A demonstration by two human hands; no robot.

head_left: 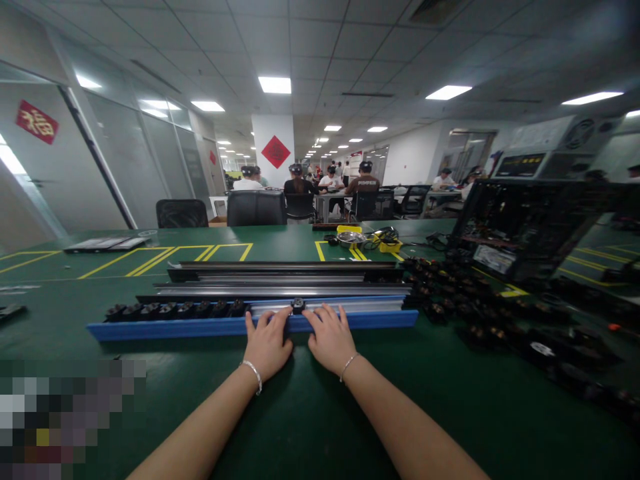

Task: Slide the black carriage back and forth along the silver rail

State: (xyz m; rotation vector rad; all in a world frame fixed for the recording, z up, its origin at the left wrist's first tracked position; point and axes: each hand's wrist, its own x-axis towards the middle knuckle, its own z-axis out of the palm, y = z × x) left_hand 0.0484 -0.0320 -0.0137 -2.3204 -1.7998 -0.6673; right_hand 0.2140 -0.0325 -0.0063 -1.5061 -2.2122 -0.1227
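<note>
2 hands (267, 345), blue rail (300, 325) — computer (520, 227), chairs (257, 208)

Gray tiled ceiling (200, 40), bright rectangular white light panels (275, 85). Left: gray glass partition wall (113, 150). Upper center: white pillar (273, 127), red diamond-shaped sign (276, 153) on it. Mid-frame: black-backed office chairs (257, 208) beyond green yellow-lined tabletop (280, 250). Right of center: plain white wall (405, 153).
</note>
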